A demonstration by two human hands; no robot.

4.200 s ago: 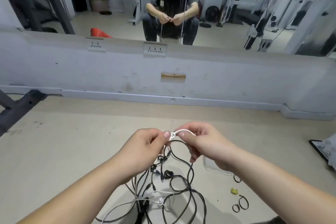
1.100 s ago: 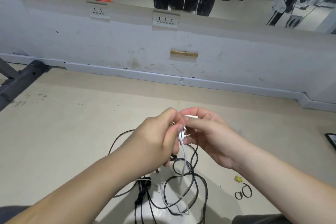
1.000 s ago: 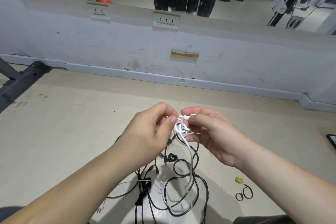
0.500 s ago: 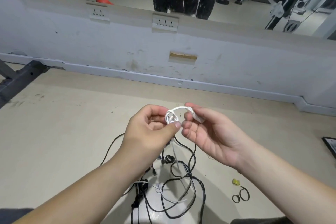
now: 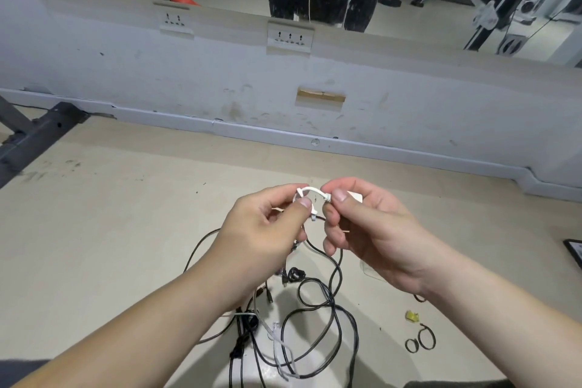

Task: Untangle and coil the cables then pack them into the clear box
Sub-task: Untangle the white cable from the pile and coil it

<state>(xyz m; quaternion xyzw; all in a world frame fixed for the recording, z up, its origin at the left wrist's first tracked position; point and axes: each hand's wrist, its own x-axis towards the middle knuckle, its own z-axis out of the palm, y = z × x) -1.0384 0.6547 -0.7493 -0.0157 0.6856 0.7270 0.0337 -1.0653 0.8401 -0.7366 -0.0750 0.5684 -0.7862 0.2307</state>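
Both hands hold one white cable (image 5: 310, 190) in front of me, above the floor. My left hand (image 5: 267, 230) pinches a small coil of it between thumb and forefinger. My right hand (image 5: 362, 230) pinches the cable's white plug end just to the right. A short arc of cable bridges the two hands. Below them a tangle of black cables (image 5: 315, 318) lies on the floor, with white cable strands among it. A clear box edge (image 5: 370, 272) shows under my right wrist, mostly hidden.
Two black rubber bands (image 5: 422, 340) and a small yellow piece (image 5: 412, 316) lie on the floor at right. A grey wall with sockets (image 5: 289, 38) and a mirror above it runs across. A dark metal frame (image 5: 34, 138) stands at left. A dark flat object (image 5: 574, 250) lies at the right edge.
The white cable has been gathered into a small coil in my left hand. My right hand has taken hold of the plug end, and both hands have drawn closer together.
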